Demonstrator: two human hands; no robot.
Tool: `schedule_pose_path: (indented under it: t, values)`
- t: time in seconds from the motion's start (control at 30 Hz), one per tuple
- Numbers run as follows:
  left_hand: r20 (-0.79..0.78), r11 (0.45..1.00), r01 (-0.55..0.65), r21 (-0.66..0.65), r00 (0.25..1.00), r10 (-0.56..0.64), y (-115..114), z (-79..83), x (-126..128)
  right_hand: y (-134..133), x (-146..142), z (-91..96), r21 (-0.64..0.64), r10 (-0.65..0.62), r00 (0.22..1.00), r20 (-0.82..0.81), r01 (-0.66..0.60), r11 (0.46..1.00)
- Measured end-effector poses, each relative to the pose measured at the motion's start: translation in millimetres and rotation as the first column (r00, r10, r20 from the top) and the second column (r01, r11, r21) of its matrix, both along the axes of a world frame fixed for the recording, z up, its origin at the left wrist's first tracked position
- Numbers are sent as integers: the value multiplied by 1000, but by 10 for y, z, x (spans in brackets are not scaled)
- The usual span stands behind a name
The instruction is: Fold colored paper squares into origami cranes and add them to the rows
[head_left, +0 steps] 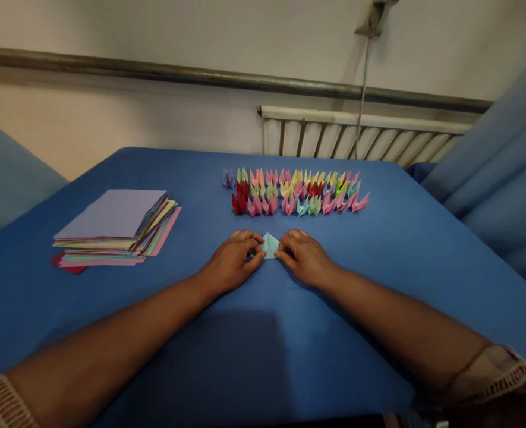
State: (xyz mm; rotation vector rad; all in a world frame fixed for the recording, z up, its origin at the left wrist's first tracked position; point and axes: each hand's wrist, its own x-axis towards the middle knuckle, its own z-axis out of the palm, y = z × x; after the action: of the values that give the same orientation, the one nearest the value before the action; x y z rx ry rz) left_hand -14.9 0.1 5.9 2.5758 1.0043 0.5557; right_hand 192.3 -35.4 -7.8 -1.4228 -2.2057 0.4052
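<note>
A small folded piece of pale green origami paper [270,246] lies on the blue tabletop between my hands, its pointed tip facing away from me. My left hand [238,257] pinches its left edge with thumb and fingertips. On the opposite edge, my right hand [302,255] grips the paper in the same way. Creases run up toward the tip; the paper's side corners are hidden under my fingers. Just beyond my hands stand three rows of folded paper cranes [289,205] in pink, red, yellow, green, blue and purple.
To the left sits a stack of coloured paper sheets [111,214], lavender on top, its lower sheets fanned unevenly. The blue-covered table [378,333] reaches a wall with a metal rail [200,77] and a radiator [361,122]. Blue curtains [503,160] hang at both sides.
</note>
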Motion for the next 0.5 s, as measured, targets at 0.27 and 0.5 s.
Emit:
schedule_pose_path:
  t: [0.27,0.5]
  values:
    - [-27,992,71,101,997,-69,6,9,-8,-74,-9,56,54,17,986,167,-26,998]
    - [-277,955,238,177,943,-183,-63,83,-121,-233,-32,169,58,104,910,402,-139,989]
